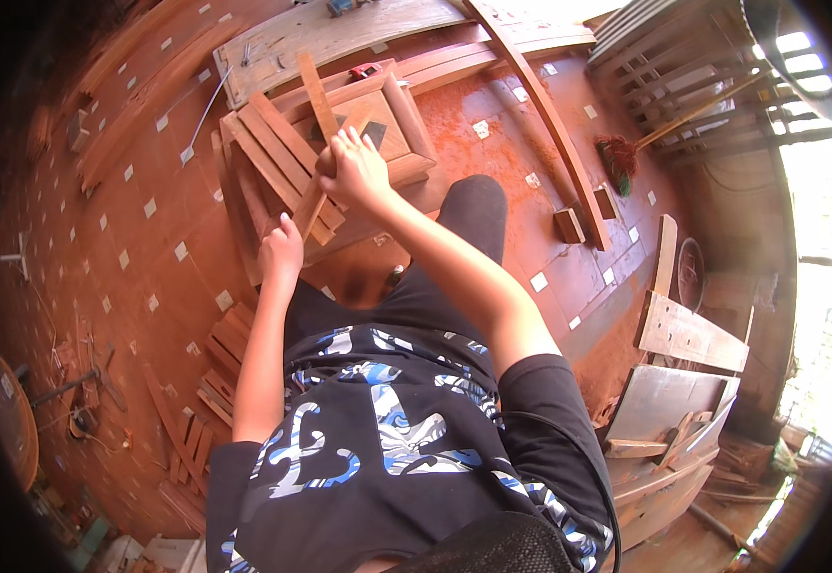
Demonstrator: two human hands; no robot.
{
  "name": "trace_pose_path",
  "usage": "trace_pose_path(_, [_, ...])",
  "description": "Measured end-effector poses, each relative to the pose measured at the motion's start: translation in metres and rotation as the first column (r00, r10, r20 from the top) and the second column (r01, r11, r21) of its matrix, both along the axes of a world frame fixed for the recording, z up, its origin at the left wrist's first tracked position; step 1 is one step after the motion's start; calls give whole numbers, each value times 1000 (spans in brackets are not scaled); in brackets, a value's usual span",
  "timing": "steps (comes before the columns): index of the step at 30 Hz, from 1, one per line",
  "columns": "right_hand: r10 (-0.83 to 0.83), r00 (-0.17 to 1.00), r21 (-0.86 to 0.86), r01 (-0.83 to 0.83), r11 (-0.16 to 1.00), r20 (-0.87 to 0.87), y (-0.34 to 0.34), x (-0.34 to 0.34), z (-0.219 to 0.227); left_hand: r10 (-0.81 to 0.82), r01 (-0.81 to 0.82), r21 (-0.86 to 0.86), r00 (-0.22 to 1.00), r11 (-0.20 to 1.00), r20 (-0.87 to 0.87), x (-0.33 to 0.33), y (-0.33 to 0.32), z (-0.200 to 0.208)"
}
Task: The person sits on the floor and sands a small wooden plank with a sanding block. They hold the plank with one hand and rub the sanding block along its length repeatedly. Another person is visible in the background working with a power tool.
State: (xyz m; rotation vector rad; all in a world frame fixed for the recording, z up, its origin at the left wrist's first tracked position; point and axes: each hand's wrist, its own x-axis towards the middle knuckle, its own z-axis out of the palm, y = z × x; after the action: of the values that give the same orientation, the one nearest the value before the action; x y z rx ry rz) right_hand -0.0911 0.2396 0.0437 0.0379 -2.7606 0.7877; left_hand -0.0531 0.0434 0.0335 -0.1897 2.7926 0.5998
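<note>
A narrow reddish-brown wooden strip slants up in front of me. My left hand is closed round its near end, thumb up. Farther along, my right hand grips the strip, its fingers bent over it and partly hiding it. Beyond the fingers another wooden strip points away. Several loose strips lie side by side to the left of the right hand. Under and past my hands rests a framed wooden panel with a dark patch, whose kind I cannot make out.
A pale board lies at the far side with a small red tool near it. One long beam runs across the right, close to a broom. Wood pieces lie stacked on the tiled floor at left.
</note>
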Motion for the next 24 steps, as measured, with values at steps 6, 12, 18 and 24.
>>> trace_pose_path(6, [-178,984,-16,178,984,13,19,-58,5,45,-50,68,997,996,66,-2,2,-12])
trace_pose_path(12, [37,992,-116,-24,993,117,-2,-5,28,35,-37,-40,999,999,-39,9,2,-5])
trace_pose_path(18, [73,993,28,-76,997,96,-19,49,2,35,-35,-27,999,999,0,8,9,11])
trace_pose_path(24, [-222,971,192,235,953,-88,16,-22,-5,39,-39,-19,999,999,3,7,12,13])
